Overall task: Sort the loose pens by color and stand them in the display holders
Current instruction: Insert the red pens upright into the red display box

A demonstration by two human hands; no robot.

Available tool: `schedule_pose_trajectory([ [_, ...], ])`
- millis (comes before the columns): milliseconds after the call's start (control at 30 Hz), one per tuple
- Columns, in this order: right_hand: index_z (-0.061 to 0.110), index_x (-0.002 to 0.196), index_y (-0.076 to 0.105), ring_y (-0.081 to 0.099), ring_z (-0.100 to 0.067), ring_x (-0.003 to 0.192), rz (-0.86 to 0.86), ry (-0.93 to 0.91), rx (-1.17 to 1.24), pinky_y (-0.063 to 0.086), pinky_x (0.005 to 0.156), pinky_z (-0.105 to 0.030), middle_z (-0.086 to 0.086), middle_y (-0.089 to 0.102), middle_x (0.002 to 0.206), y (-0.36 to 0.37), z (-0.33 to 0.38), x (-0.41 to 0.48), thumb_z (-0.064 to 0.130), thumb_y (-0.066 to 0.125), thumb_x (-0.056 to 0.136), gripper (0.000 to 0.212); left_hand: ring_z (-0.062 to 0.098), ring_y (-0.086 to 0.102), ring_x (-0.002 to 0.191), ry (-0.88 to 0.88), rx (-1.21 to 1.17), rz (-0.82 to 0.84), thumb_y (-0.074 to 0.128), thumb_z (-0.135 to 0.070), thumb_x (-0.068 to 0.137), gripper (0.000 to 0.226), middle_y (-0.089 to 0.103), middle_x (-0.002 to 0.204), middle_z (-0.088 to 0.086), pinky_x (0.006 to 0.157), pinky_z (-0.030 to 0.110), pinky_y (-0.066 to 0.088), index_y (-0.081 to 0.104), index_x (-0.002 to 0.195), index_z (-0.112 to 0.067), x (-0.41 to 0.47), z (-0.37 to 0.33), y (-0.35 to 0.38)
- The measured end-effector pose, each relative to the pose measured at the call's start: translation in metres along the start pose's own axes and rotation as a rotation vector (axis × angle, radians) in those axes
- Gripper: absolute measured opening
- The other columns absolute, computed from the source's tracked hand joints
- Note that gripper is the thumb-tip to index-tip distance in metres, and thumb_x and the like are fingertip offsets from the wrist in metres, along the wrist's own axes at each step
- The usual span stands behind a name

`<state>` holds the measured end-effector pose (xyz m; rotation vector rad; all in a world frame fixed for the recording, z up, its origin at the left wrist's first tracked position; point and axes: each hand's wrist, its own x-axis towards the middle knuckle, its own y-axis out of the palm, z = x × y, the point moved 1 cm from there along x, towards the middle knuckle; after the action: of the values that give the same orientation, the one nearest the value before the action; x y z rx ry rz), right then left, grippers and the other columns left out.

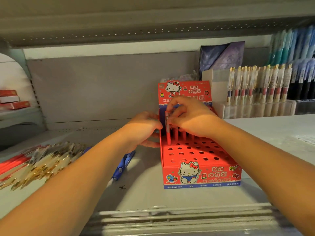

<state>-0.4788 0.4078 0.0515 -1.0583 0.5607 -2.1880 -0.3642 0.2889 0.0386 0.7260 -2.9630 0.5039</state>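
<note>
Nearest of all is the shelf's slatted front rail (170, 217), and over it both bare forearms reach forward and inward, meeting at the red display holder (204, 174) that stands on the pale shelf (144, 193).

The left grip (144, 126) is set against the holder's left wall, wrist level. Its fingers curl onto the wall near the top and its thumb lies lower down, so it holds the box by that side.

The right grip (189, 116) comes in from above with the wrist bent and the knuckles up. Its fingertips are closed in a pinch on the top end of a red pen (168, 133). That pen stands nearly upright, with its lower end at a hole in the back left corner of the holder's perforated deck. A few more red pens (179, 135) stand in the back row just beside it, partly hidden under the hand. The front rows of holes are open.

A pair of blue pens (123, 166) lies flat on the shelf left of the holder, under the left forearm. Farther left is a loose pile of pale, gold-trimmed pens (42, 160), with red ones (12, 164) at its edge.

Behind and to the right, a clear holder (259, 108) carries a row of upright wrapped pens.
</note>
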Motion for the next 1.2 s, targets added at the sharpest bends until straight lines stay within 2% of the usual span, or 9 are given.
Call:
schedule_pose_trajectory([
  [100, 0.023, 0.085, 0.071, 0.067, -0.011, 0.075, -0.117, -0.05, -0.03, 0.055, 0.08, -0.038, 0.003, 0.073, 0.081, -0.004, 0.006, -0.002, 0.018, 0.069, 0.083, 0.006, 0.016, 0.074, 0.076, -0.008, -0.043, -0.016, 0.054, -0.005, 0.093, 0.021, 0.075, 0.082, 0.0, 0.067, 0.033, 0.062, 0.062, 0.105, -0.02, -0.017, 0.0, -0.001],
  [200, 0.021, 0.097, 0.073, 0.068, -0.014, 0.09, -0.187, -0.113, -0.022, 0.054, 0.089, -0.038, 0.006, 0.074, 0.094, -0.005, 0.016, -0.012, 0.022, 0.067, 0.084, 0.014, 0.019, 0.069, 0.092, 0.014, 0.071, -0.073, 0.062, -0.012, 0.092, 0.029, 0.068, 0.107, 0.003, 0.078, 0.042, 0.061, 0.057, 0.117, -0.024, -0.037, 0.003, -0.012],
  [267, 0.022, 0.104, 0.072, 0.066, -0.013, 0.096, -0.212, -0.219, -0.061, 0.052, 0.091, -0.034, 0.007, 0.073, 0.102, -0.003, 0.026, -0.019, 0.021, 0.067, 0.086, 0.019, 0.018, 0.066, 0.094, 0.027, 0.138, -0.124, 0.063, -0.015, 0.092, 0.033, 0.064, 0.113, 0.003, 0.083, 0.043, 0.06, 0.055, 0.122, -0.023, -0.052, 0.004, -0.026],
  [333, 0.021, 0.11, 0.072, 0.064, -0.01, 0.103, -0.158, -0.29, -0.085, 0.048, 0.095, -0.028, 0.007, 0.072, 0.11, 0.003, 0.037, -0.023, 0.02, 0.066, 0.087, 0.023, 0.016, 0.065, 0.087, 0.035, 0.178, -0.189, 0.063, -0.015, 0.091, 0.032, 0.065, 0.108, 0.002, 0.082, 0.037, 0.057, 0.055, 0.121, -0.021, -0.067, 0.004, -0.044],
  [433, 0.024, 0.12, 0.067, 0.057, 0.002, 0.111, 0.055, -0.264, -0.082, 0.042, 0.098, -0.016, 0.014, 0.067, 0.12, 0.023, 0.053, -0.03, 0.025, 0.065, 0.09, 0.031, 0.018, 0.06, 0.079, 0.034, 0.254, -0.288, 0.064, -0.013, 0.09, 0.025, 0.066, 0.098, -0.001, 0.065, 0.024, 0.047, 0.057, 0.114, -0.021, -0.091, 0.008, -0.075],
  [567, 0.019, 0.121, 0.066, 0.061, -0.004, 0.11, 0.211, -0.174, 0.005, 0.045, 0.104, -0.031, 0.008, 0.068, 0.119, 0.063, 0.079, -0.035, 0.024, 0.068, 0.089, 0.032, 0.017, 0.056, 0.077, 0.005, 0.29, -0.38, 0.064, -0.013, 0.09, 0.028, 0.065, 0.104, 0.003, 0.062, 0.025, 0.042, 0.057, 0.117, -0.016, -0.121, 0.022, -0.119],
  [800, 0.019, 0.112, 0.067, 0.065, -0.013, 0.102, 0.309, -0.067, 0.053, 0.05, 0.096, -0.038, 0.001, 0.07, 0.109, 0.14, 0.142, -0.022, 0.029, 0.069, 0.09, 0.024, 0.01, 0.06, 0.098, -0.054, 0.37, -0.368, 0.064, -0.02, 0.092, 0.028, 0.063, 0.114, -0.004, 0.069, 0.024, 0.045, 0.058, 0.119, -0.022, -0.167, 0.053, -0.211],
  [1033, 0.024, 0.098, 0.068, 0.067, -0.014, 0.089, 0.332, -0.021, -0.012, 0.055, 0.082, -0.036, 0.004, 0.071, 0.095, 0.225, 0.201, 0.012, 0.034, 0.068, 0.089, 0.013, 0.017, 0.06, 0.09, -0.13, 0.499, -0.413, 0.064, -0.02, 0.089, 0.014, 0.064, 0.1, 0.001, 0.073, 0.029, 0.045, 0.062, 0.103, -0.019, -0.183, 0.083, -0.309],
  [1200, 0.024, 0.085, 0.071, 0.063, -0.007, 0.084, 0.359, 0.008, -0.119, 0.051, 0.074, -0.031, 0.01, 0.069, 0.087, 0.27, 0.219, 0.04, 0.031, 0.069, 0.087, 0.008, 0.014, 0.055, 0.076, -0.191, 0.547, -0.343, 0.065, -0.023, 0.087, 0.01, 0.062, 0.086, 0.001, 0.064, 0.03, 0.04, 0.06, 0.093, -0.018, -0.17, 0.112, -0.35],
])
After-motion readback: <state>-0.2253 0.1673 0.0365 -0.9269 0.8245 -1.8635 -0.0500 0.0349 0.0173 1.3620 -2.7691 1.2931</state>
